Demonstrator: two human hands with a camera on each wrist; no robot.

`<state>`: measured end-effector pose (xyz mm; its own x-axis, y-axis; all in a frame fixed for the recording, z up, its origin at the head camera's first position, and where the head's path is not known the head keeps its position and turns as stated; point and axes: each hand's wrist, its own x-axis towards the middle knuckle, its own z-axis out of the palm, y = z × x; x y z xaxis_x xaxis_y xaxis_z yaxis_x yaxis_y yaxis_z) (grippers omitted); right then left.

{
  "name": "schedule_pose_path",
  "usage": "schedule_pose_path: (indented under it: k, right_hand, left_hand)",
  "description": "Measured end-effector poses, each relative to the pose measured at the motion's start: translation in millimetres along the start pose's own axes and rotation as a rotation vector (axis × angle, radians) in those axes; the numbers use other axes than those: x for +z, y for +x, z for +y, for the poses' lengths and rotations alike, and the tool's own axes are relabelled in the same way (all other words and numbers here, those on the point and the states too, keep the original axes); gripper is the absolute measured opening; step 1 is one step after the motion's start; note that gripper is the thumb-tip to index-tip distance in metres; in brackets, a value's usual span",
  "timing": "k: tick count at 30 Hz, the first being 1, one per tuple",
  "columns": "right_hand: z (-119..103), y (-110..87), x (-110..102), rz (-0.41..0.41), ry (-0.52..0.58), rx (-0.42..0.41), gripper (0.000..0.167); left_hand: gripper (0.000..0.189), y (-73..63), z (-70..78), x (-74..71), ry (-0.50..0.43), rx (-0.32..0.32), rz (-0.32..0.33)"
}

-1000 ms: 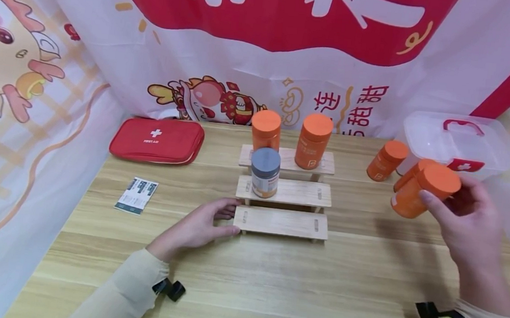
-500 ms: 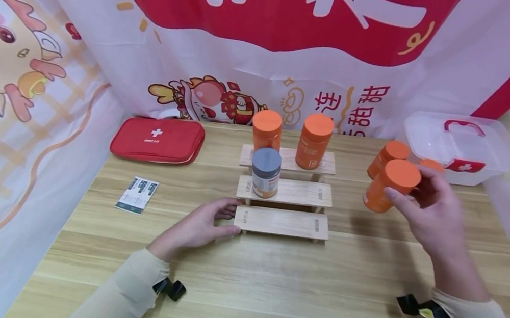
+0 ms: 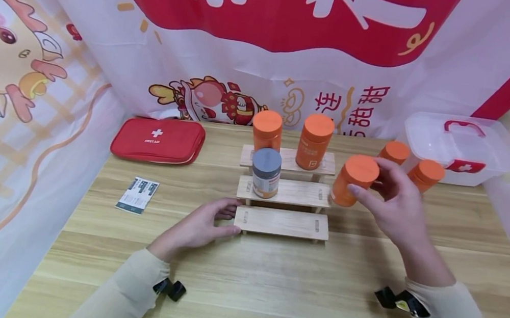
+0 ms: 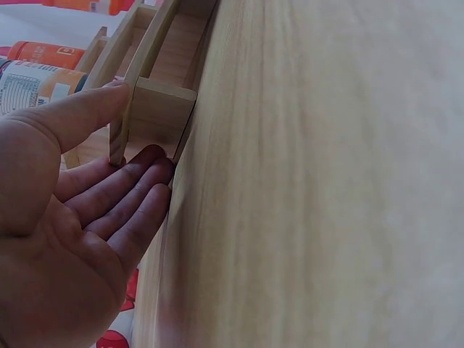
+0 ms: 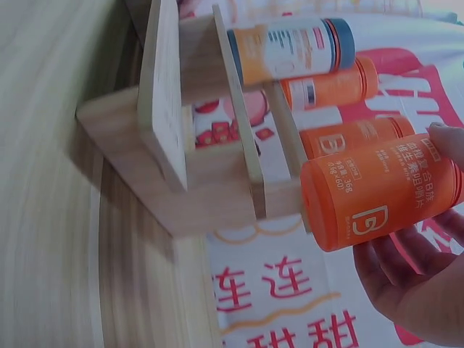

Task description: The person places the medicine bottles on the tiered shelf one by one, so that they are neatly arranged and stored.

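My right hand (image 3: pixel 395 206) grips an orange pill bottle (image 3: pixel 353 181) by its upper part and holds it up, tilted, at the right end of the wooden step rack (image 3: pixel 283 222). In the right wrist view the bottle (image 5: pixel 384 192) shows white print and a "B" logo. My left hand (image 3: pixel 200 223) rests against the rack's left end, its thumb and fairly straight fingers touching the lowest step. Two orange bottles, one at left (image 3: pixel 267 129) and one at right (image 3: pixel 314 141), stand on the top step. A grey-lidded bottle (image 3: pixel 266 173) stands on the middle step's left side.
Two more orange bottles, one behind (image 3: pixel 394 152) and one beside (image 3: pixel 426 174) my right hand, stand near a clear lidded box (image 3: pixel 461 143). A red first-aid pouch (image 3: pixel 157 139) and a printed card (image 3: pixel 137 195) lie at left on the wooden table (image 3: pixel 243 286).
My right hand has carried the orange bottle leftward, from beside the clear box to the rack's right end. The left hand and the rack have stayed in place.
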<state>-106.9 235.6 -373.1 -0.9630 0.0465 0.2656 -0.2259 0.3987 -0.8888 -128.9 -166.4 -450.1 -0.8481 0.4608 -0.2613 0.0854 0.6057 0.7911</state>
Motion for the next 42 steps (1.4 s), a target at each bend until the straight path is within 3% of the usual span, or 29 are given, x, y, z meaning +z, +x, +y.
schedule_pose_path:
  k: [9,17,35,42]
  right_hand:
    - [-9.0,6.2,21.6,-0.077,0.078,-0.047,0.054]
    - [-12.4,10.7,45.8,-0.128,0.091,-0.027,0.059]
    - [-1.7,15.7,67.8,-0.099,0.054,0.001,0.063]
    - [-1.7,15.3,67.6,-0.102,0.044,0.002,0.062]
  left_hand:
    - [0.066,0.1,-1.7,0.7,-0.014,0.013,-0.002]
    - [0.068,0.8,-2.9,0.9,-0.017,-0.002,-0.002]
    - [0.069,1.5,-0.9,0.4,-0.008,-0.026,0.0]
    - [0.069,-0.2,0.1,0.3,-0.002,0.012,0.002]
